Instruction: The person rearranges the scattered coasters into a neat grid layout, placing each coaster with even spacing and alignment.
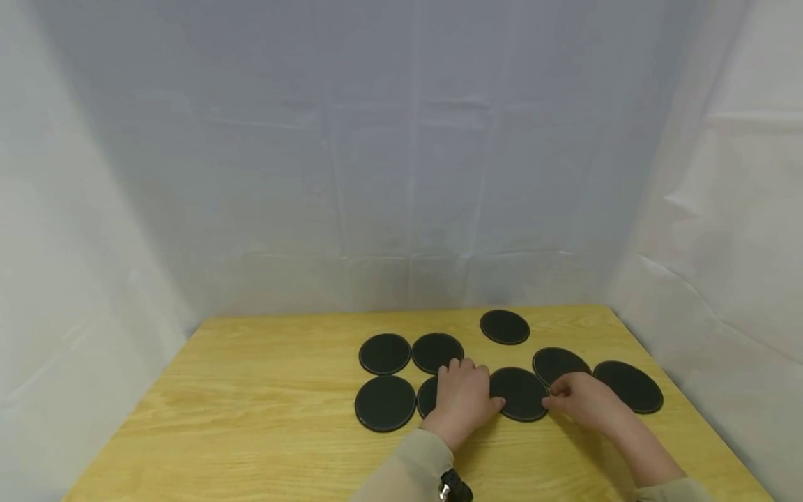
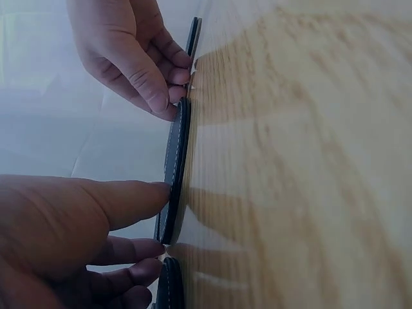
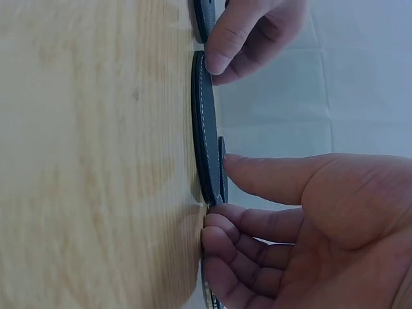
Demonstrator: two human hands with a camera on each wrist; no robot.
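Observation:
Several flat black round coasters lie on a light wooden table (image 1: 263, 411). The middle coaster (image 1: 519, 394) (image 2: 175, 167) (image 3: 203, 129) sits between my hands. My left hand (image 1: 479, 387) (image 2: 138, 212) lies palm down over another coaster (image 1: 428, 396), fingers relaxed, its thumb touching the middle coaster's left edge. My right hand (image 1: 555, 399) (image 3: 219, 187) pinches that coaster's right edge, thumb on top and curled fingers at the rim by the table. The coaster lies flat on the wood.
Further coasters lie at the left (image 1: 385, 353) (image 1: 385, 402), centre (image 1: 437, 351), back (image 1: 505, 326) and right (image 1: 558, 362) (image 1: 629, 385). White cloth walls close in the table at the back and sides. Bare wood stretches to the left and front.

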